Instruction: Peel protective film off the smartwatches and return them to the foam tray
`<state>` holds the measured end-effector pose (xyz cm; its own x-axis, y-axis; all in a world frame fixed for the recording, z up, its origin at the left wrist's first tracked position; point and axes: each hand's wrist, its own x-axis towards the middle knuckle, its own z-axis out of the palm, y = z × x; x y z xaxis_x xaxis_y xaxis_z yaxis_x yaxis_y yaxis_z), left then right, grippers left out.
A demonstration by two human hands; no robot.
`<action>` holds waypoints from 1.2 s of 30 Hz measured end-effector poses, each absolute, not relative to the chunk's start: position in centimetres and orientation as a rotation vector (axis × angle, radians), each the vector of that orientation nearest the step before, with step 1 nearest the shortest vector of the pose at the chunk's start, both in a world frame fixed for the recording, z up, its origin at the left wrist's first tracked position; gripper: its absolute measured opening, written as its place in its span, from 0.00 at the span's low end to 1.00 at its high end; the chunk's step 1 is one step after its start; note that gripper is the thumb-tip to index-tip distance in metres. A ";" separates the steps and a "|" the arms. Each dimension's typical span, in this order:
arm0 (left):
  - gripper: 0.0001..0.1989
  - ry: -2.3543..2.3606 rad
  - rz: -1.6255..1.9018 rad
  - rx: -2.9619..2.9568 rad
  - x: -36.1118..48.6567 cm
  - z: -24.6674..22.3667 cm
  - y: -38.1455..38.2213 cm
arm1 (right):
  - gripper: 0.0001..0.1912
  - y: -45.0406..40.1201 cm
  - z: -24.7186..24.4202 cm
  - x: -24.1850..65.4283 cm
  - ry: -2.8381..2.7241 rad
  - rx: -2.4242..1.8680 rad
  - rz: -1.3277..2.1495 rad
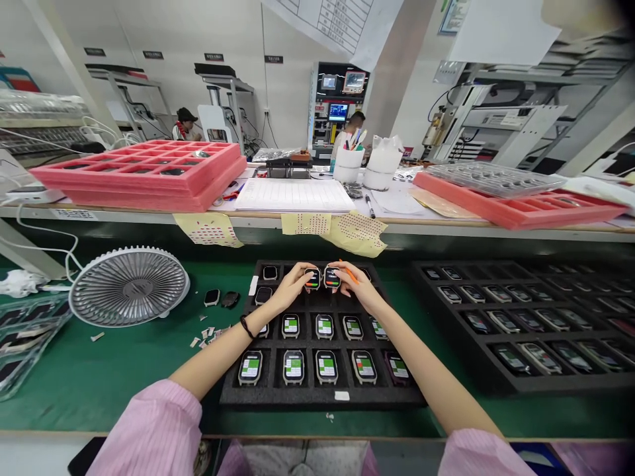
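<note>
My left hand [296, 283] is closed on a smartwatch body [312, 280] with a lit screen. Right beside it, my right hand [358, 284] grips a second lit smartwatch body [332, 278], and an orange stick-like tool [347, 270] lies among its fingers. Both watches are held over the back part of a black foam tray [278, 395]. In the tray's front rows, several strapless watches [324, 326] show white and green screens. Toward the back left of the tray, watches such as this one [270, 272] have dark screens.
A round grey fan [129, 287] stands at left. Two dark watch pieces [212, 297] and small paper scraps [203, 338] lie by the tray. Another black foam tray [466, 357] of watches is at right. Above, a shelf edge [258, 221] carries red foam trays [149, 192].
</note>
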<state>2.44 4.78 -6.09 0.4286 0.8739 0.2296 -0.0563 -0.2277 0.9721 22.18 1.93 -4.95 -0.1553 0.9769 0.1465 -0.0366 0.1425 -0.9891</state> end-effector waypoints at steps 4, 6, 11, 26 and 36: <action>0.17 0.729 1.019 1.539 2.5 -6.0 4.7 | 0.17 1.9 -4.8 22.1 -1.374 -0.994 1.225; 0.17 0.716 1.002 1.535 2.5 -6.0 4.6 | 0.17 1.9 -4.8 22.1 -1.372 -0.988 1.223; 0.20 0.687 0.991 1.559 2.5 -5.9 4.3 | 0.17 1.8 -4.7 22.1 -1.355 -0.974 1.227; 0.18 0.674 1.002 1.524 2.5 -5.9 4.3 | 0.22 2.1 -5.2 22.2 -1.371 -0.912 1.293; 0.16 0.698 1.010 1.552 2.4 -5.9 4.4 | 0.19 2.0 -5.1 22.2 -1.347 -0.984 1.244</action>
<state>2.45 4.37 -5.87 0.4626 0.8547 0.2356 -0.0824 -0.2231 0.9713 22.22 2.00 -5.06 -0.1556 0.9773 0.1440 -0.0659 0.1352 -0.9886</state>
